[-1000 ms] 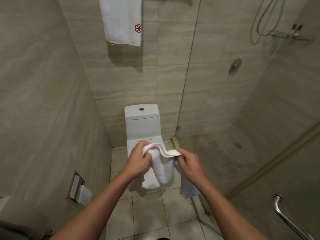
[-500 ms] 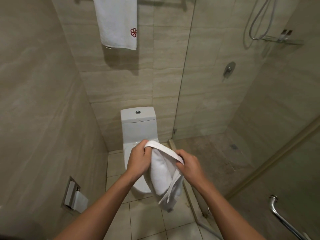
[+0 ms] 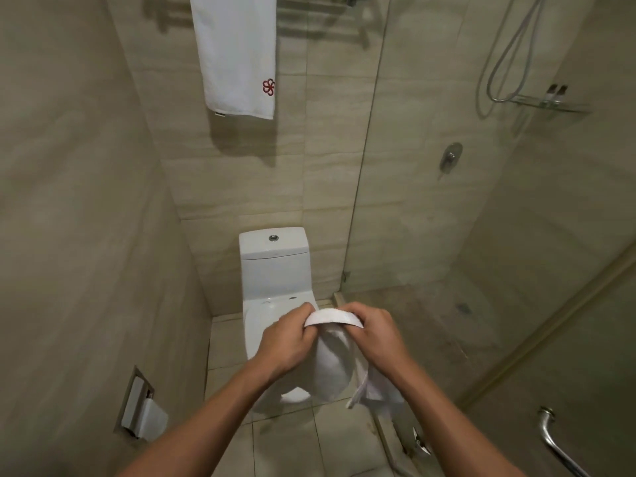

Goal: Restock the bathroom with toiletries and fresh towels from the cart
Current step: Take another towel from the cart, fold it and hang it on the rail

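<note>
task thing: small white towel (image 3: 333, 371), held in the air in front of the toilet (image 3: 275, 270), clear of the floor.
left hand: left hand (image 3: 287, 342) has its fingers curled round the left end of the towel's top edge; gripping.
right hand: right hand (image 3: 375, 339) has its fingers curled round the right end of the same edge; gripping.
top edge: hem band (image 3: 334, 319) spans the short gap between the hands, roughly level.
hanging part: the main fold droops below the hands; a loose corner (image 3: 364, 395) trails lower on the right side.
long axis: the held edge runs left to right across the body, about parallel to the rack bars, as far as can be judged.
key relation: towel rack (image 3: 323, 13) lies up and ahead on the back wall, well apart from the hands. the hung towel (image 3: 237, 56) takes its left part; the bars to its right show bare.
nearer hand: both hands are level; the right hand is on the side of the bare bars.
change since earlier frame: the hands have drawn closer together, and the hem, which slanted down toward the right hand, now sits level. the view has tipped upward.
step in hand: probably gathering the towel before hanging it.
</note>
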### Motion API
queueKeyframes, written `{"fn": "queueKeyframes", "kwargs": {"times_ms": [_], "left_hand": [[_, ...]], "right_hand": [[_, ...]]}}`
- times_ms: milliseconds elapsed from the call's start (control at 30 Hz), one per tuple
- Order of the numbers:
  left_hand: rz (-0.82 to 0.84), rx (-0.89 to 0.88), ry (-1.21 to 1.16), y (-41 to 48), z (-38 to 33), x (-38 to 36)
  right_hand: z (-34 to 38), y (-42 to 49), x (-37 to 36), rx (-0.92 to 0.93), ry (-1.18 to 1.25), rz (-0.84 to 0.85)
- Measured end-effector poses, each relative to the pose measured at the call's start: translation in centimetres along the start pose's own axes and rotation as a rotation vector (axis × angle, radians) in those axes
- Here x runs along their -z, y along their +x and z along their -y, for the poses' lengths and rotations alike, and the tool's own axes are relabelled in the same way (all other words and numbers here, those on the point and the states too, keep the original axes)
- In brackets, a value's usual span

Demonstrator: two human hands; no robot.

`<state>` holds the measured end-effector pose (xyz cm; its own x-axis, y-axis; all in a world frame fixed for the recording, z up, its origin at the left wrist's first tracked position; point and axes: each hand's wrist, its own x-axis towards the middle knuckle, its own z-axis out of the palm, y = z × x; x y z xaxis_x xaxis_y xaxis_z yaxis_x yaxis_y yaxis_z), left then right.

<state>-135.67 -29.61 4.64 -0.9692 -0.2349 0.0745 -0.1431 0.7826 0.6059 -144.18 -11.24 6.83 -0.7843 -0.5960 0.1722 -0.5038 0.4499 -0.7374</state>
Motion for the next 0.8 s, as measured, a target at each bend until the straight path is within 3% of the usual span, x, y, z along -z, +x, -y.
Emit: {"fn": "queueKeyframes", "kwargs": {"times_ms": [133, 267, 467, 600, 700, 800], "left_hand": [[-0.086, 0.059, -0.060, 0.7, 0.9, 1.5], [-0.165, 0.137, -0.068, 1.3, 1.5, 2.3], [0.103, 0.096, -0.071, 0.7, 1.4, 1.7], [0.172, -0.022, -0.143, 0.0, -0.3, 0.8], [0.150, -0.070, -0.147, -0.3, -0.5, 0.6], [0.026, -0.003, -0.112, -0.2, 0.2, 0.9]], "right_hand": [[-1.1, 0.1, 1.5, -0.102, -0.188, 0.100], [-2.8, -0.6, 1.8, -0.167, -0.236, 0.072], [-0.9, 0.2, 1.6, -0.048, -0.088, 0.072], [1.6, 1.1, 1.1, 0.048, -0.130, 0.124], [2.0, 1.5, 1.0, 0.028, -0.101, 0.087], [1.6, 1.4, 1.7, 0.017, -0.061, 0.049]]}}
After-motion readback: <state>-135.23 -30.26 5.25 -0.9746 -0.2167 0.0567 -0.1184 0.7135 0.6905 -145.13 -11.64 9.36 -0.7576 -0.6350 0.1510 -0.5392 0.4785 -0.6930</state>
